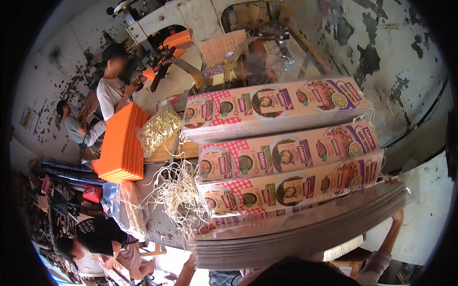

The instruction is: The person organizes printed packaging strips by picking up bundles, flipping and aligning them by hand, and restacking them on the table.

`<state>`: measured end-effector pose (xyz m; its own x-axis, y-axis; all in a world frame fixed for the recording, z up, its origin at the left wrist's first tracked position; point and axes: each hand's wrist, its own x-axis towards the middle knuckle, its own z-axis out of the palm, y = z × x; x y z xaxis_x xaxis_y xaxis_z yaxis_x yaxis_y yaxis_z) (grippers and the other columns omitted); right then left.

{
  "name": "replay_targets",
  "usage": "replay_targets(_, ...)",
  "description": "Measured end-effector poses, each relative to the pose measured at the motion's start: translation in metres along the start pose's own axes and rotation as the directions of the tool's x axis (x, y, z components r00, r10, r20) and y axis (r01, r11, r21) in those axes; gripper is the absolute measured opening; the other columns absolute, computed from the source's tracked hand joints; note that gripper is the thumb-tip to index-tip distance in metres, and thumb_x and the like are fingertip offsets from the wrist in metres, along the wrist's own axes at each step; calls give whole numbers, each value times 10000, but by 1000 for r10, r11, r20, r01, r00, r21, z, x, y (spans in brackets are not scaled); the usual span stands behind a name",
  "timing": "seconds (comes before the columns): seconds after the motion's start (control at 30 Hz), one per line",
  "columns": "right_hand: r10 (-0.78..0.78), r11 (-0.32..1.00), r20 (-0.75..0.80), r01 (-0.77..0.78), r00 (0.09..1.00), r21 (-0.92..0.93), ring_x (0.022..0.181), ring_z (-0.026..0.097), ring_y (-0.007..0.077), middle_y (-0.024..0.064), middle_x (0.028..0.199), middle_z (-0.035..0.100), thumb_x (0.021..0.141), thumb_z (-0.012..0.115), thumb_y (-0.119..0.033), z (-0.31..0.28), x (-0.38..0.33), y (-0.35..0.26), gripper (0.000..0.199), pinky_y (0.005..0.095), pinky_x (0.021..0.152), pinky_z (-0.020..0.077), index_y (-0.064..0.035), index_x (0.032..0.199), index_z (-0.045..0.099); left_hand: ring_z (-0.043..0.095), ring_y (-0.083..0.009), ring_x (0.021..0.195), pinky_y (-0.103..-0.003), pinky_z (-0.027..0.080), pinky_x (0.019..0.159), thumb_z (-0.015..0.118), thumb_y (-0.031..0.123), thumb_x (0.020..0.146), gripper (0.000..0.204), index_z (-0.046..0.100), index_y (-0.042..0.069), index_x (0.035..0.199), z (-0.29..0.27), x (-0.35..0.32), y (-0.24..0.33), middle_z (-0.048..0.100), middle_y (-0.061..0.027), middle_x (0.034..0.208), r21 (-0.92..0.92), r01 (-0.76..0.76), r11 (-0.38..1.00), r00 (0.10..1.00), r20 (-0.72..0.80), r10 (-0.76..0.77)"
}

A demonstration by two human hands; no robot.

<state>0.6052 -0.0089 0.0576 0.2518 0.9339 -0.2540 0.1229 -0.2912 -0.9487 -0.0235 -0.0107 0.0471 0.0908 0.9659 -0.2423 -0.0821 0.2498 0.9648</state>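
Observation:
A thick stack of long printed cardboard sheets (300, 240) is held on edge, close in front of me, bowed along its length. My left hand (190, 263) grips its left end; only part of that hand shows beside the sheets. At the right end, my right hand (397, 217) is closed on the edge, its fingertips hidden behind the stack. Just beyond lie more printed stacks: a near one (291, 193), a middle one (288, 155) and a far one (276, 107). They carry pictures of food, and clear plastic covers the sheets.
Tangled white strings (179, 193) hang beside the stacks' left ends. Farther left are a clear bag of small gold-coloured pieces (161, 131) and a stack of orange sheets (123, 143). A pale machine (191, 21) stands behind. Other people (112, 86) work at the left. A peeling wall (381, 62) bounds the right.

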Motion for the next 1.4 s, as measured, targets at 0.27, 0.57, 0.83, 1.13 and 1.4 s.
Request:
replay_targets(0.27,-151,988,163,144,975,53,886,528,193,135,1057,493,607,693,-157,-54,41,-89,737,317,754,442,7,1218,315,585,-212,672,-303,480,605,657,45,653,148,594,-27,765,-14,-4,110,601,-117,720,149,3,989,999,48,-11)
replay_targets(0.57,-180,909,152,106,972,402,731,588,150,95,884,591,745,549,-319,61,168,-273,431,265,671,483,-15,1048,507,567,-142,797,-289,459,731,558,363,770,386,525,45,985,-5,200,248,583,-64,874,-93,-49,994,997,-68,43)
replay_targets(0.83,-51,986,219,14,974,165,729,588,144,102,912,588,735,571,-329,77,252,-279,433,252,652,480,-30,1042,514,572,-141,816,-251,451,705,614,387,717,486,509,48,1049,-16,292,232,585,-60,935,66,166,984,980,-118,-157)
replay_targets(1.13,127,992,217,-122,968,-36,807,574,139,106,985,569,761,545,-410,63,273,-269,503,246,674,469,-6,1060,514,548,-107,791,-217,417,686,607,398,719,492,510,38,1040,0,310,246,580,-49,876,365,201,909,970,-205,-132)
replay_targets(1.4,146,932,180,-74,973,-356,742,564,130,105,920,586,760,522,-470,71,279,-272,546,238,656,446,26,984,560,522,-118,786,-238,396,726,556,377,765,447,516,9,1015,-6,306,249,559,-62,887,483,149,863,983,-164,-78)
